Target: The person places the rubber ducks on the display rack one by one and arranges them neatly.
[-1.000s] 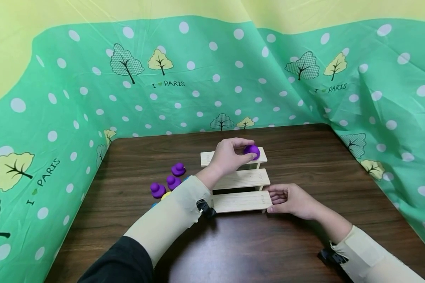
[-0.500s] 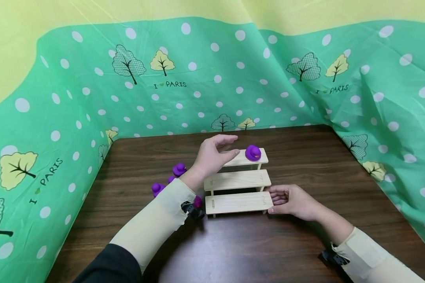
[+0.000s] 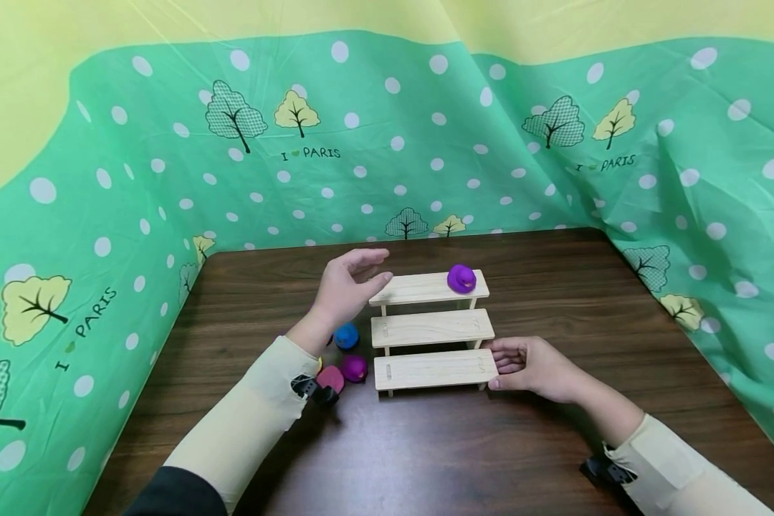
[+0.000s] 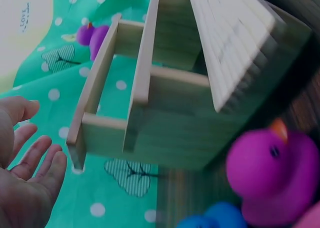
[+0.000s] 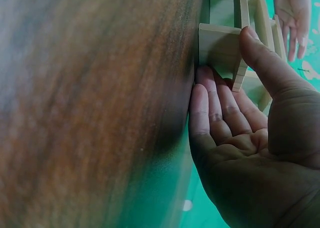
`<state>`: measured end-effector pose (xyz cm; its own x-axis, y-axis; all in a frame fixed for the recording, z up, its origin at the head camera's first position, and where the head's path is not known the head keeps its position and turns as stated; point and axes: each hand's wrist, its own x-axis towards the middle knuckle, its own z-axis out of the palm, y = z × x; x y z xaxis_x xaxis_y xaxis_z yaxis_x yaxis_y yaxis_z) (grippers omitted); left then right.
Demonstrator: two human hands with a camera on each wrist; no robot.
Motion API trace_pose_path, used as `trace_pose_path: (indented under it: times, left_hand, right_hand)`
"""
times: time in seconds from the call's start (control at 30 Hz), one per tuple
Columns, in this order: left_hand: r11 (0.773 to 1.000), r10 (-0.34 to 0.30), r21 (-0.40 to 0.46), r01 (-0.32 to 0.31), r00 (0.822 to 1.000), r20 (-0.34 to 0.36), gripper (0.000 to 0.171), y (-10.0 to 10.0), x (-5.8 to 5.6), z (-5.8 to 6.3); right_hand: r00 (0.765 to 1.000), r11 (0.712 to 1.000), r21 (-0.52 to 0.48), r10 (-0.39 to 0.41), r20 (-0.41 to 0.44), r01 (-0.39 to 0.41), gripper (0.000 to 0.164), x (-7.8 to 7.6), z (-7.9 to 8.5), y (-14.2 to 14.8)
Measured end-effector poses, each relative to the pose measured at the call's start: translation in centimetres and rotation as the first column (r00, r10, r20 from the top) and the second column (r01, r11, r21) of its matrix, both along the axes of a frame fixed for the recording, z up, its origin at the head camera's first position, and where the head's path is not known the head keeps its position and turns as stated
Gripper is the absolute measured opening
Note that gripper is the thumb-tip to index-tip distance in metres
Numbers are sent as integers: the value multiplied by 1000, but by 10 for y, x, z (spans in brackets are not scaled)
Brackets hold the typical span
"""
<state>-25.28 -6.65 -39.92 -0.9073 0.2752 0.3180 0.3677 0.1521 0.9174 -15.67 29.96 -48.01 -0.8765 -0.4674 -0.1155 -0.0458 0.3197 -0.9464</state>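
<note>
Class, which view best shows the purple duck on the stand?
The head view: the purple duck shows whole on the top step. The left wrist view has it partly hidden by that step; the right wrist view lacks it.

the right hand (image 5: 245,143) holds the wooden rack (image 5: 219,43) at one end; the left hand (image 5: 294,12) shows beyond it.

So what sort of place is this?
Probably an indoor spot for play or filming: there's a brown table, a green polka-dot cloth hung behind and beside it like walls, and a wooden stand with a toy duck on top.
</note>
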Motion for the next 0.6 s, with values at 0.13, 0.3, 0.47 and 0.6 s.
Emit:
trace_pose_path:
  times: [0.13, 0.3, 0.47, 0.6]
  left_hand:
    - [1000, 31, -2, -31, 1000, -3, 35, -19, 3, -4]
    - [997, 70, -37, -69, 998, 6, 34, -45, 4, -12]
    - [993, 100, -73, -97, 994, 34, 32, -67, 3, -22]
    - [989, 127, -90, -121, 990, 69, 32, -83, 3, -30]
  right_hand:
    - [1000, 1000, 19, -5, -5, 5, 64, 1, 0, -1]
    - [1000, 999, 43, -16, -9, 16, 65, 1, 0, -1]
    - [1000, 999, 38, -20, -6, 20, 65, 1, -1, -1]
    - [1000, 999, 39, -23, -4, 23, 66, 0, -1, -1]
